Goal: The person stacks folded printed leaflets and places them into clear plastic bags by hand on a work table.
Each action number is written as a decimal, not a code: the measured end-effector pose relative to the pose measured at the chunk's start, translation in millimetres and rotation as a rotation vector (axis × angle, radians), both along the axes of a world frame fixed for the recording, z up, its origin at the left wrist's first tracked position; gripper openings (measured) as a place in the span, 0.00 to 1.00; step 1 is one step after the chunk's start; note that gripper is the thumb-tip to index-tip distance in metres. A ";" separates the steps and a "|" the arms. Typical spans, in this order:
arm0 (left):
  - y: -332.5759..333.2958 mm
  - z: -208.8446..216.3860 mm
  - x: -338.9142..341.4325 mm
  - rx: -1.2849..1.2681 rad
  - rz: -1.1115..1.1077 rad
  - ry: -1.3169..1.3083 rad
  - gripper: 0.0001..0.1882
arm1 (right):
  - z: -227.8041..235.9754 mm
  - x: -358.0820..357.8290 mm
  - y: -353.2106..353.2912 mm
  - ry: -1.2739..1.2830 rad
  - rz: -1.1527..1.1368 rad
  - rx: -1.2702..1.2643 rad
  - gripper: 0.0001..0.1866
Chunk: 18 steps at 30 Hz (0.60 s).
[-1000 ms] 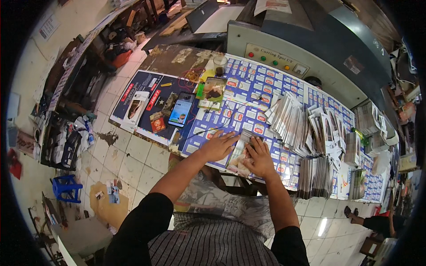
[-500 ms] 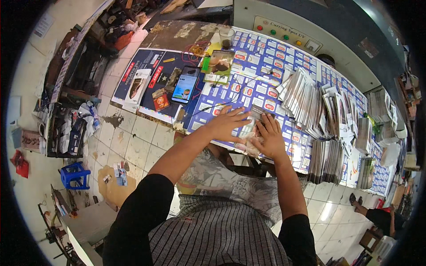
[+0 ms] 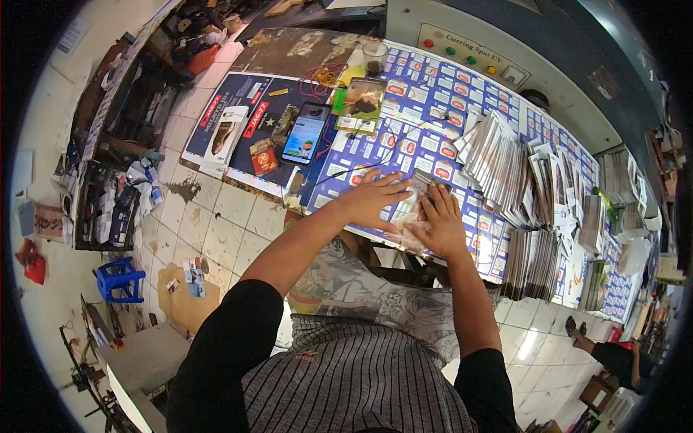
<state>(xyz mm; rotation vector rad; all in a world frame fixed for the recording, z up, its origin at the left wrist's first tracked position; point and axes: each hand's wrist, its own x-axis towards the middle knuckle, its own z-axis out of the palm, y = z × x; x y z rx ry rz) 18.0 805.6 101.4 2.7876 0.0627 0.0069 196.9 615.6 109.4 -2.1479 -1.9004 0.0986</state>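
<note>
Both hands rest flat on the desk (image 3: 505, 108), side by side and nearly touching. A small card stack (image 3: 422, 182) lies just beyond the right hand (image 3: 438, 225), at its fingertips, long axis running away from the person; the left hand (image 3: 370, 198) is beside it, fingers spread on the blue printed sheet (image 3: 433, 94). Neither grip is closed: both palms are down, pressing, not clasping (the right fingertips touch the stack). Counted: one phone (image 3: 304, 133), one glass (image 3: 375, 57), several fanned card piles (image 3: 505, 162), too many to number.
</note>
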 end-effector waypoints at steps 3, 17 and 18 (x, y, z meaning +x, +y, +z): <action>-0.2 1.8 0.8 -0.002 0.001 0.012 0.49 | -0.6 1.4 -0.4 0.007 0.002 0.002 0.41; 0.4 2.8 1.8 -0.006 0.007 0.045 0.50 | -2.8 1.6 -0.3 0.011 -0.003 -0.002 0.41; 0.4 3.0 1.9 -0.005 0.007 0.051 0.50 | -2.4 1.4 -0.4 0.018 -0.005 -0.005 0.41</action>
